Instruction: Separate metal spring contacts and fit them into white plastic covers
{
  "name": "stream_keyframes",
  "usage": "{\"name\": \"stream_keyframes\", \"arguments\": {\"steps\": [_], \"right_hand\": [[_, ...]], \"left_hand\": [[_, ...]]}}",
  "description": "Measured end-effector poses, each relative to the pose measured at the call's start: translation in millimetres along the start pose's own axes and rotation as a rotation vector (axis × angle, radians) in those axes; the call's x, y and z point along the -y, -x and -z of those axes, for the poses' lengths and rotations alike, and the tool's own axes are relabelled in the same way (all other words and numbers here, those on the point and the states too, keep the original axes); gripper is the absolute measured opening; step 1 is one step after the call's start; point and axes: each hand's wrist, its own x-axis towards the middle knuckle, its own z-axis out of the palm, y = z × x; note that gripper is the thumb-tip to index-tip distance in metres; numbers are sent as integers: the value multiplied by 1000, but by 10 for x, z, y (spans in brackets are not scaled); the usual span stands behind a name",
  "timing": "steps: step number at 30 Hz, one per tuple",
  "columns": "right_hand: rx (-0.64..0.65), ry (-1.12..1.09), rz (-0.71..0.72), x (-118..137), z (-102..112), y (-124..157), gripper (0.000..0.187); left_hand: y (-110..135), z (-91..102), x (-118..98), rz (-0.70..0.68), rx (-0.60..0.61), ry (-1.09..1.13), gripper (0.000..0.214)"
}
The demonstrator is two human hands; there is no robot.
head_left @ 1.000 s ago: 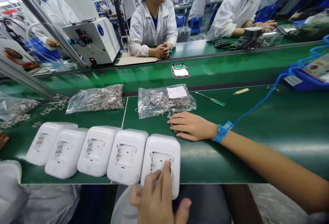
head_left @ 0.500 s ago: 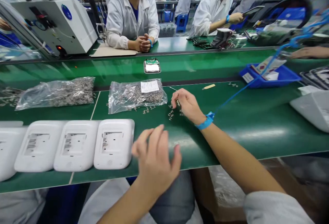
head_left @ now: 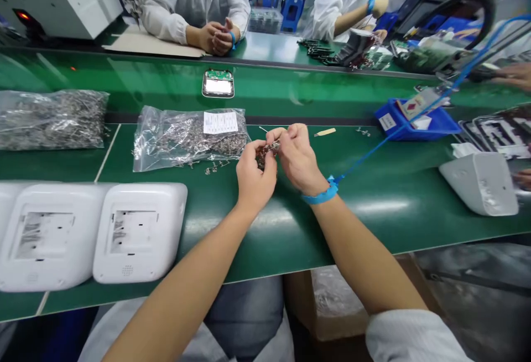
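My left hand (head_left: 255, 182) and my right hand (head_left: 301, 163) meet over the green bench, fingertips almost touching. Small metal contact pieces (head_left: 262, 155) show between the curled fingers of my left hand. The right thumb and fingers pinch at the same small metal parts, though the exact piece is partly hidden. A blue wrist strap (head_left: 321, 193) circles my right wrist. Just left of my hands lies a clear plastic bag of metal contacts (head_left: 186, 139) with a white label. A few loose contacts (head_left: 213, 168) lie along the bag's front edge.
White plastic housings (head_left: 166, 240) stand in a row at left, and another bag of metal parts (head_left: 53, 118) lies behind. A thin yellow-handled tool (head_left: 326, 132), a blue tray (head_left: 440, 127) and a grey scoop-like container (head_left: 483, 185) are to the right. Opposite, a co-worker's hands (head_left: 218, 37) rest together.
My left hand has moved up and forward from the bench's front edge to join my right hand, its spread fingers now closed around metal parts. The view has shifted down and right.
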Motion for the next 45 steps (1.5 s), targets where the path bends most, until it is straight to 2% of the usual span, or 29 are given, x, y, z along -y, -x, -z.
{"name": "stream_keyframes", "arguments": {"steps": [3,6,8,10,13,16,18,21,24,28,31,34,37,42,45], "right_hand": [[43,130,39,9,99,-15,56],[195,230,-49,30,180,-15,66],[237,220,-106,39,214,-15,58],[199,180,-111,45,243,-22,47],[149,170,-77,55,289,-44,44],[23,167,14,48,315,-63,40],[-21,153,47,30,298,-62,34],[-20,167,48,11,227,-48,26],[-131,202,107,28,156,-33,24],[-6,225,62,51,134,-22,27],[-65,199,107,40,177,-29,26],[-111,196,144,33,230,-41,27],[-112,227,167,67,266,-47,25],[-17,312,134,154,334,-50,24],[-4,286,172,167,375,-60,23]], "left_hand": [[-4,-15,-10,39,-34,-1,9],[-21,-41,2,57,-114,62,13],[-38,-48,10,91,-157,117,16],[-55,-50,14,138,-177,162,17],[-72,-57,15,195,-194,225,16],[-79,-62,15,221,-217,270,16],[-84,-56,15,217,-232,256,14],[-98,-32,23,185,-272,185,12],[-108,-16,35,175,-307,130,12],[-90,-25,19,136,-260,138,14],[-75,-27,-16,-8,-189,33,15],[-77,-23,-31,-125,-30,-69,16],[-82,-24,-20,-103,69,-29,14],[-87,-18,1,-34,45,23,23],[-94,-7,9,-14,35,40,23]]}}
